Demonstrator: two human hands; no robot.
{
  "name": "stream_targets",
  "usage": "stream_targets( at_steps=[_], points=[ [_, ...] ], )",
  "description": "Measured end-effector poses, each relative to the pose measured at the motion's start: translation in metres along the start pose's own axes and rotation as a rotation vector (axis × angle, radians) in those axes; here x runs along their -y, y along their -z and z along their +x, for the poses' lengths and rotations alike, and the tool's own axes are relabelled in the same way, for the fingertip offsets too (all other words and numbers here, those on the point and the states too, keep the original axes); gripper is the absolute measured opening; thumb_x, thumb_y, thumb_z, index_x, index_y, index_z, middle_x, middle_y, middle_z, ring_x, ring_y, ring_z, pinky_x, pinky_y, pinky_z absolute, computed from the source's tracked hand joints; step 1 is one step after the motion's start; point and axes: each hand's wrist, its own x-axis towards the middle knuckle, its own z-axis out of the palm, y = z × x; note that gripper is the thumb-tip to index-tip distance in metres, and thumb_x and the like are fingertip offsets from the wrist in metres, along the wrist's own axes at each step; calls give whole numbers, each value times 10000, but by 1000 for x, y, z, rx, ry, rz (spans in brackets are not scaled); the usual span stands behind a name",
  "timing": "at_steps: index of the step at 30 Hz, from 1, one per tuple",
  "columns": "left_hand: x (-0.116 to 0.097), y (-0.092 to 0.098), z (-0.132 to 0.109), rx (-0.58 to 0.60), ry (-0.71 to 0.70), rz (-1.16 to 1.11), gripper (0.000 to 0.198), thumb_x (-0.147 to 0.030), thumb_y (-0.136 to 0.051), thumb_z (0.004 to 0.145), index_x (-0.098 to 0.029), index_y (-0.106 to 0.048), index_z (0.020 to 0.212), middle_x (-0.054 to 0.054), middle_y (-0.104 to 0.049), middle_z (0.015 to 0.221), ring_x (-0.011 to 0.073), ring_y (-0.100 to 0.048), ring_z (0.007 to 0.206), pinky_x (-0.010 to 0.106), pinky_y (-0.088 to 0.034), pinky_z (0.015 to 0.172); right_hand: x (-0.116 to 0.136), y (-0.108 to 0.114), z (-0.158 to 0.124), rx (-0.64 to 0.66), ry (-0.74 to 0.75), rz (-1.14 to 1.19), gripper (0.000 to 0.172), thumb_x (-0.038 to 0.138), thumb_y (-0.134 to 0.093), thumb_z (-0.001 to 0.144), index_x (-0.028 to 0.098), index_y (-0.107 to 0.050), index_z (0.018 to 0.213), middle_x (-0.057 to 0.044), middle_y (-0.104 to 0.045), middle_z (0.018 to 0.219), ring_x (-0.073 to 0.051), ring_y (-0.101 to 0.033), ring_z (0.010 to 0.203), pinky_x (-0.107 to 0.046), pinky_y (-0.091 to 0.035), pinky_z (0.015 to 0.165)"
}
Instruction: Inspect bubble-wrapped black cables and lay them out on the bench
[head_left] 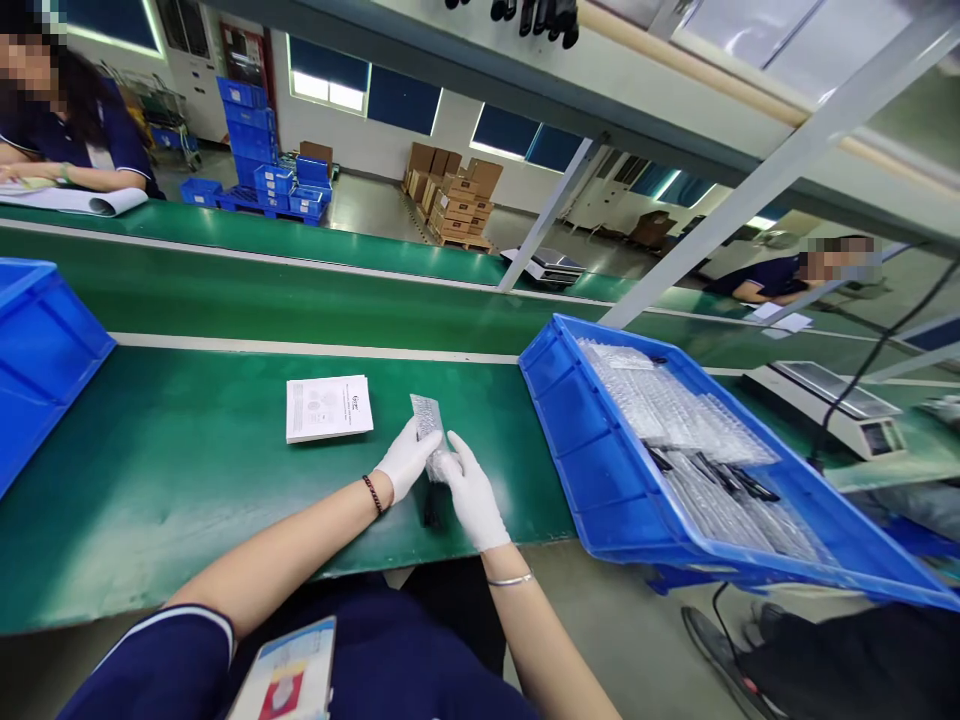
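Note:
Both my hands wear white gloves and meet over the near part of the green bench. My left hand (407, 458) is closed around a bubble-wrap sleeve (426, 412), its thumb lying across the front. From the other side my right hand (474, 490) grips the lower part of the same sleeve. A black end (432, 506) sticks out below the wrap; what kind of item it belongs to I cannot make out. Left of my hands lies a stack of printed leaflets (328, 408), flat on the bench.
To the right, a tilted blue crate (555, 440) holds several bubble-wrapped black items (712, 470). Another blue crate (52, 340) stands at the left edge. A scale (832, 405) sits beyond the right crate. A slanted metal post (720, 210) and shelf hang overhead. Co-workers sit across the bench.

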Motion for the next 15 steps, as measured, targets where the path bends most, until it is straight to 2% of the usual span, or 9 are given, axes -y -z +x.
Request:
stream_targets(
  at_steps=[2, 4, 6, 8, 10, 11, 13, 15],
  points=[
    [2, 15, 1, -6, -21, 168, 393, -346, -852, 703, -186, -717, 1036, 118, -716, 1082, 315, -626, 1070, 435, -439, 1061, -6, -4, -1, 13, 22, -57, 635, 543, -584, 889, 194, -584, 1420, -126, -616, 1422, -305, -556, 1337, -473, -404, 1181],
    [4, 25, 2, -2, -27, 239, 411, -378, -865, 684, -181, -732, 1019, 124, -722, 1088, 333, -623, 1083, 448, -428, 1072, -8, -7, -3, 34, 14, -93, 612, 505, -596, 875, 179, -609, 1392, -139, -637, 1390, -309, -591, 1291, -479, -424, 1162],
    [6, 29, 3, 38, -8, 141, 494, -430, -874, 673, -160, -717, 1056, 140, -720, 1116, 328, -635, 1079, 454, -451, 1048, -8, -8, -4, 83, -11, -39, 740, 474, -646, 841, 158, -507, 1495, -156, -647, 1367, -305, -628, 1232, -481, -453, 1127],
    [7, 27, 3, 73, 14, -51, 594, -468, -888, 658, -143, -683, 1112, 154, -712, 1148, 309, -656, 1054, 448, -486, 1010, -7, -7, -6, 147, -23, 113, 936, 471, -704, 811, 163, -320, 1606, -159, -622, 1399, -291, -627, 1238, -464, -471, 1101],
    [7, 22, 0, 84, 23, -200, 659, -453, -917, 631, -138, -654, 1147, 159, -705, 1166, 288, -672, 1034, 430, -506, 992, -5, -4, -5, 195, -19, 284, 1002, 524, -692, 833, 200, -200, 1643, -145, -597, 1432, -278, -616, 1263, -442, -501, 1057],
    [7, 19, -2, 83, 24, -233, 679, -432, -934, 613, -135, -647, 1153, 161, -703, 1173, 281, -677, 1034, 419, -510, 992, -3, -2, -3, 197, -16, 337, 960, 554, -657, 858, 211, -213, 1638, -138, -606, 1421, -276, -623, 1253, -434, -520, 1023],
    [6, 12, -6, 85, 34, -242, 704, -398, -962, 584, -120, -642, 1146, 174, -696, 1194, 283, -679, 1057, 400, -515, 1001, 3, 3, 2, 161, 16, 309, 772, 531, -610, 889, 196, -398, 1552, -128, -656, 1348, -273, -651, 1197, -414, -540, 975],
    [6, 5, -7, 77, 68, -226, 740, -387, -972, 585, -113, -626, 1179, 184, -684, 1230, 293, -677, 1092, 396, -524, 1008, 14, 7, 10, 80, 79, 73, 503, 400, -611, 876, 178, -618, 1327, -112, -722, 1206, -266, -680, 1102, -398, -537, 959]
  ],
)
